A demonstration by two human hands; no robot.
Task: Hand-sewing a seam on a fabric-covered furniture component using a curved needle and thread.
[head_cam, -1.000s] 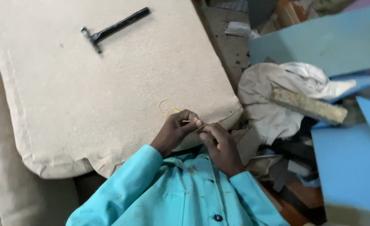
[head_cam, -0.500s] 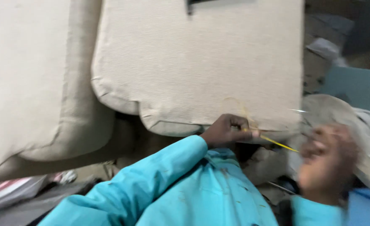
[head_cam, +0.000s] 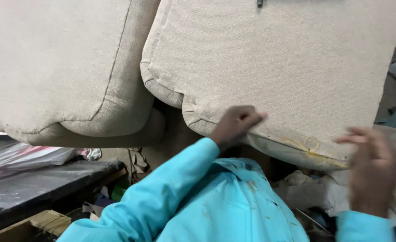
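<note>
The left hand (head_cam: 236, 125) is curled shut, pinching the near edge of the beige cushion (head_cam: 278, 67). The right hand (head_cam: 372, 172) is blurry, so I cannot tell if it grips the yellow thread (head_cam: 312, 150) looped just left of it. A hard tug might tangle or snap that thread.

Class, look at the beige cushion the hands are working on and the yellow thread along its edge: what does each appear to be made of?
Beige cushion: looks like coarse woven upholstery fabric, matte, with visible grainy weave and piped seams. Yellow thread: seemingly thin, smooth synthetic or waxed cord, lying in loose loops; the exact fibre cannot be told.
</note>
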